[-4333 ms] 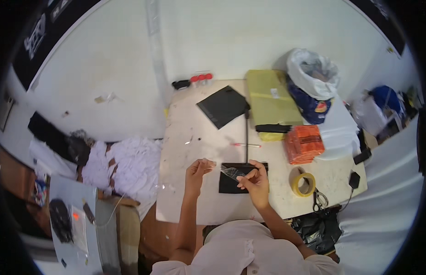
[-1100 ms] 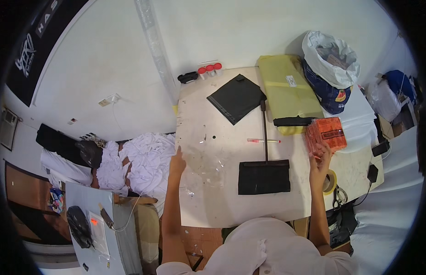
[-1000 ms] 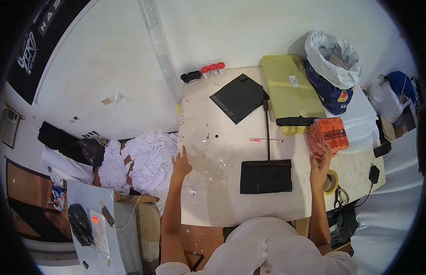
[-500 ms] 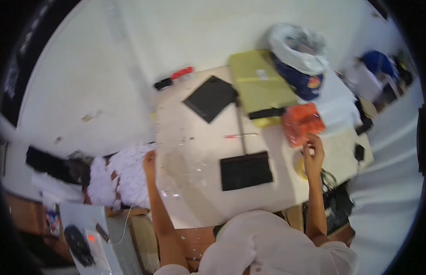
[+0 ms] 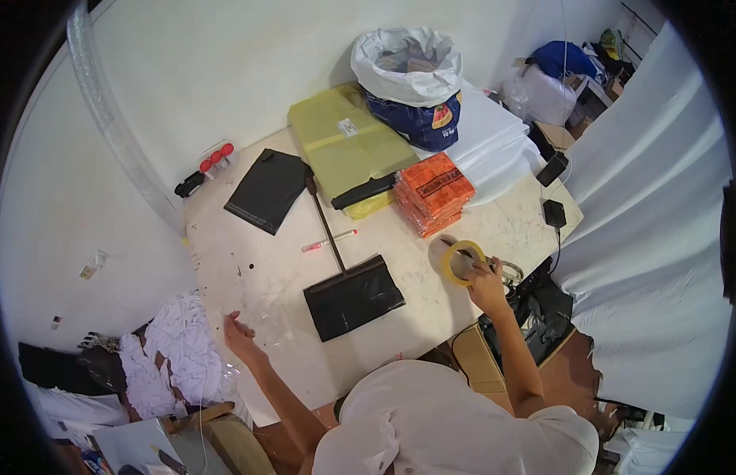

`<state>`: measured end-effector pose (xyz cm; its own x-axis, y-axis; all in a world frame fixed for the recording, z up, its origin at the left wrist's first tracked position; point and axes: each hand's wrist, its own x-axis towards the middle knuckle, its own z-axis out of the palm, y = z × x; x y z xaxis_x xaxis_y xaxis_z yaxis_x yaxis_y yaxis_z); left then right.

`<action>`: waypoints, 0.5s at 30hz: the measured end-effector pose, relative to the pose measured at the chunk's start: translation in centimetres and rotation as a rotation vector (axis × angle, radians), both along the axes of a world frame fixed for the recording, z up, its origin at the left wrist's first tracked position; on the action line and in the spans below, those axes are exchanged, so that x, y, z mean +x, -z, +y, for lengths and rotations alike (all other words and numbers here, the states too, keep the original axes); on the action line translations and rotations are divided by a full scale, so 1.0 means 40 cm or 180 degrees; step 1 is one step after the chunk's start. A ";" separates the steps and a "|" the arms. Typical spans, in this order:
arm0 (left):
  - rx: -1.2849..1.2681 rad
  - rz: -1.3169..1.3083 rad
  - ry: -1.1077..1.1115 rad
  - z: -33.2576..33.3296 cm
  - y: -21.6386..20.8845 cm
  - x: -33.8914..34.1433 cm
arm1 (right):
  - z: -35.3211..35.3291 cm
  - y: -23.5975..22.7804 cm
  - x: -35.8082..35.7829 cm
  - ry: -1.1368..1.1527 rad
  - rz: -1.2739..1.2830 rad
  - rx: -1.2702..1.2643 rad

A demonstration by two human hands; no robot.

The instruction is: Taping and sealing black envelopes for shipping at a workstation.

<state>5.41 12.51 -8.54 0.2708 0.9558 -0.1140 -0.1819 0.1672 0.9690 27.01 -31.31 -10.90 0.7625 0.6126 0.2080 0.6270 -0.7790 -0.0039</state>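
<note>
Right hand (image 5: 486,283) has left the orange packet stack (image 5: 435,190) for the roll of yellow tape (image 5: 448,267) and the scissors (image 5: 512,273)

The roll lies right of the frame's centre, below the stack, with the scissors' handles just to its right. The right hand's fingers are bent together at the roll's right rim, right beside those handles; whether they are clamped on the roll, the scissors or neither cannot be told. Since the two lie so close, a good grip would probably take one cleanly: the roll by its rim, or the scissors by their handles, without dragging the other along.

The right forearm rises from the lower right, the hand pointing up and slightly left. The left hand (image 5: 239,339), at the lower left near the table's (image 5: 415,317) left edge, holds nothing visible; its fingers are loosely bent and a little apart, the forearm slanting up from the bottom centre. Between the hands lies a flat black packet (image 5: 354,299), with a pen (image 5: 330,241) above it.
</note>
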 end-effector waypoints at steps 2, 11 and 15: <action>0.0690 0.0389 0.0605 -0.058 -0.022 0.004 | 0.034 -0.052 -0.015 0.0049 0.0383 0.0464; 0.2671 0.0006 0.3531 -0.373 -0.264 0.115 | 0.181 -0.279 -0.161 -0.0107 0.3802 0.3720; 0.3030 0.0115 0.3200 -0.406 -0.305 0.160 | 0.231 -0.343 -0.220 -0.0545 0.4349 0.3596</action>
<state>11.82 -3.74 3.66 0.8937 0.0668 0.4437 -0.3512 -0.5114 0.7843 18.22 -22.08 2.81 0.6858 0.7175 -0.1223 -0.2141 0.0382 -0.9761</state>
